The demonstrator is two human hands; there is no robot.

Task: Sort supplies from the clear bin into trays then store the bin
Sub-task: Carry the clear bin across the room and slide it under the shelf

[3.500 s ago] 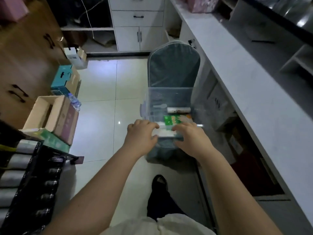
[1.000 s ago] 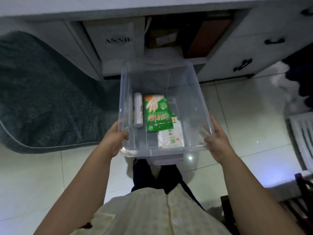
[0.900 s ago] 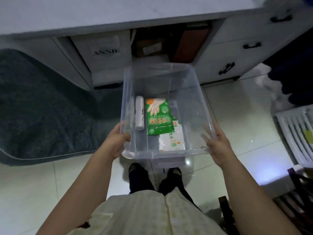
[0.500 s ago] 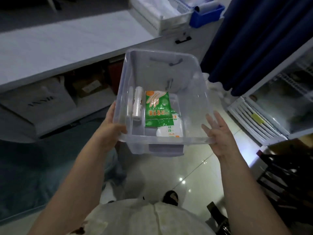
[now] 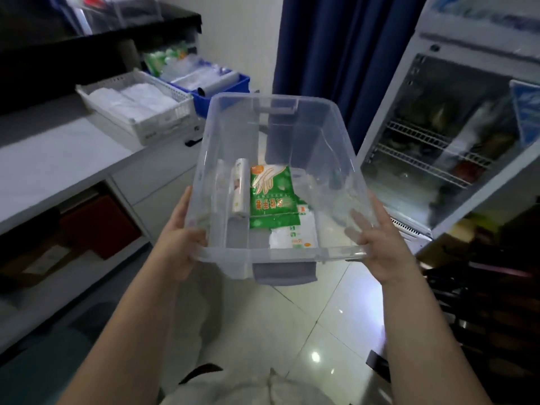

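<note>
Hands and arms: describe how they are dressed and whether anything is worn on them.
Both forearms are bare up to the bottom edge of the picture; no sleeve shows on either. The left hand and the right hand wear no gloves, and no ring, watch or bracelet shows on the fingers or wrists. A pale, cream-coloured garment shows at the bottom edge, between the arms.

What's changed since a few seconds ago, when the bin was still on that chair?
The clear bin has been lifted off the chair and carried, turning from the under-counter shelves toward the white tray and blue tray on the counter. Left hand and right hand shifted from the front rim to opposite sides. Unchanged: green packet, white roll and white packet remain inside.
</note>
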